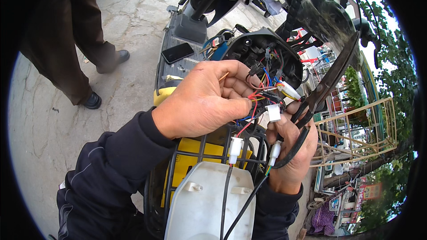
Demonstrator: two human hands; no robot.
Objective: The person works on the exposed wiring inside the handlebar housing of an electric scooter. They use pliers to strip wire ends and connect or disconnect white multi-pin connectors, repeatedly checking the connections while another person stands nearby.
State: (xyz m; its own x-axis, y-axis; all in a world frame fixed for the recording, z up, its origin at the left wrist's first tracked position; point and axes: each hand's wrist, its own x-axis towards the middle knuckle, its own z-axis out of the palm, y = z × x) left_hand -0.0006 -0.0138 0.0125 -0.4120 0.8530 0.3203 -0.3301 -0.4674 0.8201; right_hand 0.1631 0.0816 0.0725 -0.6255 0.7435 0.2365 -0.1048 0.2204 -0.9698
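My left hand (pixel 202 100) is closed, thumb and fingers pinching thin red wires (pixel 253 102) in front of an opened scooter housing (pixel 278 49). My right hand (pixel 291 151) is wrapped round the black handles of a pair of scissors (pixel 327 86), whose worn blades point up and away. Its thumb and fingertips are close to a white plug connector (pixel 273 113); I cannot tell whether they grip it. Another white connector (pixel 235 150) hangs below my left hand on a red wire. A third connector (pixel 275 153), with a black cable, lies against my right hand.
A black wire basket (pixel 202 154) with a yellow sheet and a white plastic cover (pixel 204 204) are close in front of me. A dark phone (pixel 178 53) lies on the scooter's footboard. A person in brown trousers (pixel 86 22) stands at left. Handlebars and a mirror rise at upper right.
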